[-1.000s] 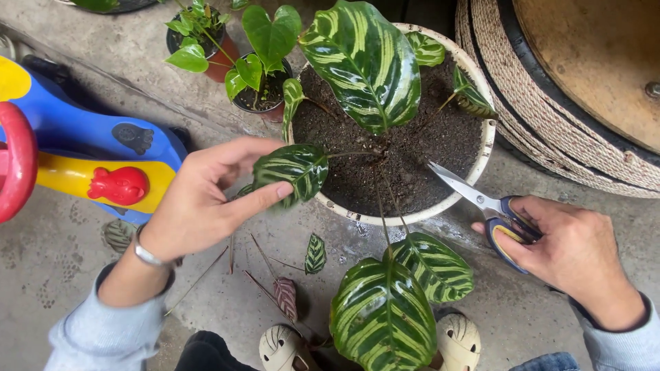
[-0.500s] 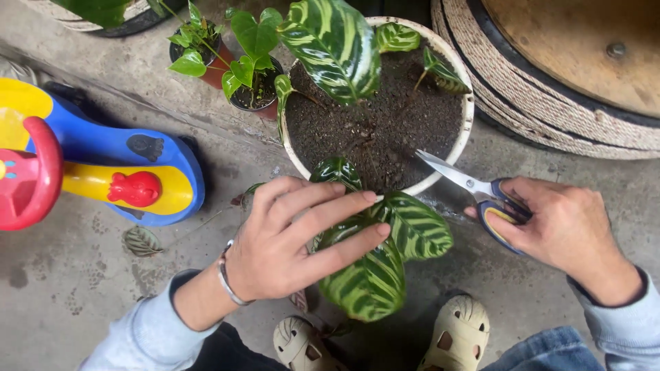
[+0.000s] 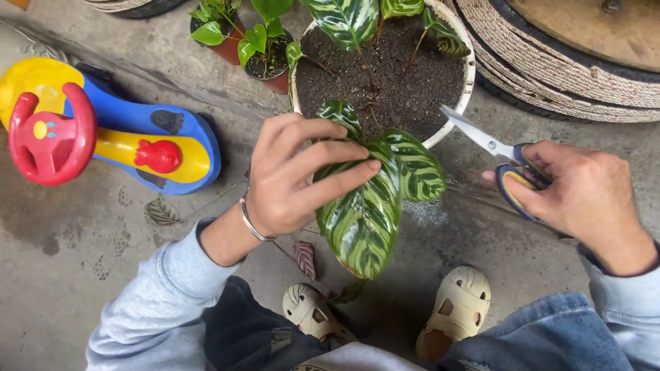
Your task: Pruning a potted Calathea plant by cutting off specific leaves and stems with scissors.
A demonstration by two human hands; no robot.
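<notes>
— What are the surfaces like here?

— Rough grey concrete floor [image 3: 82,275], stained and dusty. At upper centre, a round white pot [image 3: 469,75] filled with dark crumbly soil. Its leaves are glossy, oval, striped dark and pale green. A thick coil of rope [image 3: 550,75] wraps something round at upper right. At left, a smooth plastic ride-on toy [image 3: 124,137] in blue, yellow and red.

— Counts?

— Two small pots [image 3: 268,69] with plain green leaves at upper centre-left, one pair of scissors [image 3: 502,154], two cream perforated clogs [image 3: 457,309] at the bottom, one metal bangle [image 3: 251,220] on the left wrist.

— And the fingers?

— The left hand [image 3: 295,175], at centre, has its fingers loosely spread and stretched flat across the big striped leaf [image 3: 364,213], resting on it just below the white pot's rim. The right hand [image 3: 584,192], at right, is curled through the scissors' blue-and-yellow handles; the blades are slightly parted, tips pointing at the rim.
</notes>
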